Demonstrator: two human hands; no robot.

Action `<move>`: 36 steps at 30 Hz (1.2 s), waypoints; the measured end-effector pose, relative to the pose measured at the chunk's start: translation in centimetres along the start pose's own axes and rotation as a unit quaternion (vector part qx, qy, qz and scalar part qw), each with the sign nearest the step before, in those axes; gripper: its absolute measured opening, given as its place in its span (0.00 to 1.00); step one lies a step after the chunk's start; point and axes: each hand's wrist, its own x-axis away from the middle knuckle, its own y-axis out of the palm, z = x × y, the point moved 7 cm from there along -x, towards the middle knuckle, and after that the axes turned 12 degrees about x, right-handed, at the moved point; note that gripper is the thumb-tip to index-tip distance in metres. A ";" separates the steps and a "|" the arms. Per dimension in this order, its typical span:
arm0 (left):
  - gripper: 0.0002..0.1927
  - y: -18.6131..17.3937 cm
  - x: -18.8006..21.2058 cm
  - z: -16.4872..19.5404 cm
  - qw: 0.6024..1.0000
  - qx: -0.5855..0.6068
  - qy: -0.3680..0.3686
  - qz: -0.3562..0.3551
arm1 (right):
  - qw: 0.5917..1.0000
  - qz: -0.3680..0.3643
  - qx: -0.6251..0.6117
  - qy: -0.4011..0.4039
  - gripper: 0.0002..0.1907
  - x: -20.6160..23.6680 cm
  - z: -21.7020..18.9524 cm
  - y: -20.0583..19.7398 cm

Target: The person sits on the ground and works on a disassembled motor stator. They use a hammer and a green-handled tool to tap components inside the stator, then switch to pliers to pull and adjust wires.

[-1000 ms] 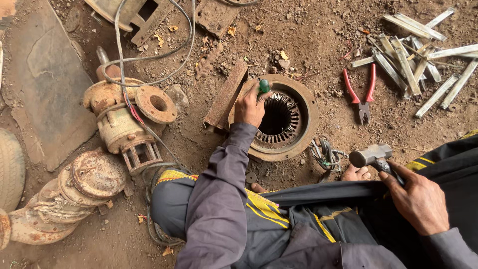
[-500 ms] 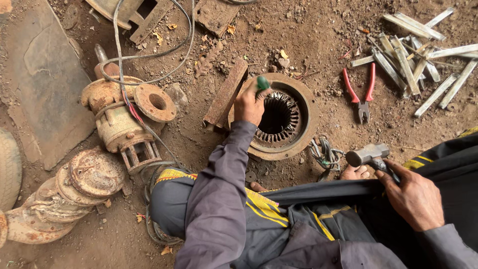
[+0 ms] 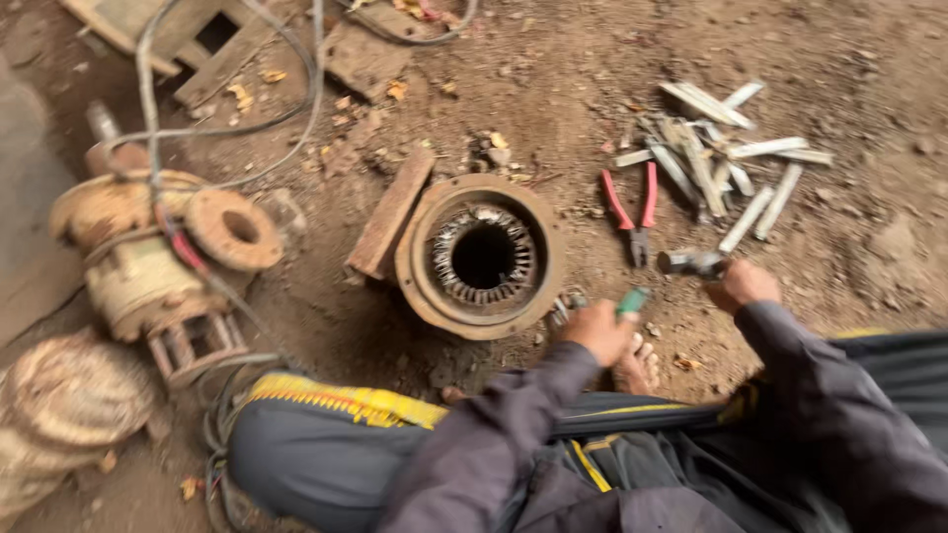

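A rusty round motor housing (image 3: 425, 276) with copper windings inside lies on the dirt in front of me. My left hand (image 3: 595, 331) rests just right of its near rim, closed around a green-handled tool (image 3: 633, 300). Further right, my right hand (image 3: 743, 285) grips a small hammer (image 3: 690, 262) whose metal head points left, close to the ground. Both hands are off the housing. My bare foot (image 3: 637, 367) shows below the left hand.
Red-handled pliers (image 3: 632, 209) lie right of the housing, beside a pile of pale flat strips (image 3: 724, 148). A rusty flat bar (image 3: 391, 212) leans at the housing's left. An old rusty pump (image 3: 148, 257) with cables sits far left. Planks (image 3: 212, 49) lie at the top.
My left hand with the green-handled tool has left the housing's far rim and come back to its near right side. The right hand and hammer moved forward toward the pliers. The view shifted.
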 end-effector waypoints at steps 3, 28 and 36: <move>0.21 4.5 -2.5 -1.7 0.998 -0.002 0.012 0.057 | 0.986 0.113 0.119 -0.035 0.19 -0.7 -1.7 -1.0; 0.43 3.8 -0.9 -2.2 0.972 0.043 0.215 0.078 | 0.994 0.102 -0.018 0.028 0.44 -7.0 -12.9 -2.0; 0.25 -9.4 11.5 -1.9 0.981 0.160 0.093 0.062 | 0.995 0.045 -0.087 0.028 0.39 -9.7 -13.6 0.3</move>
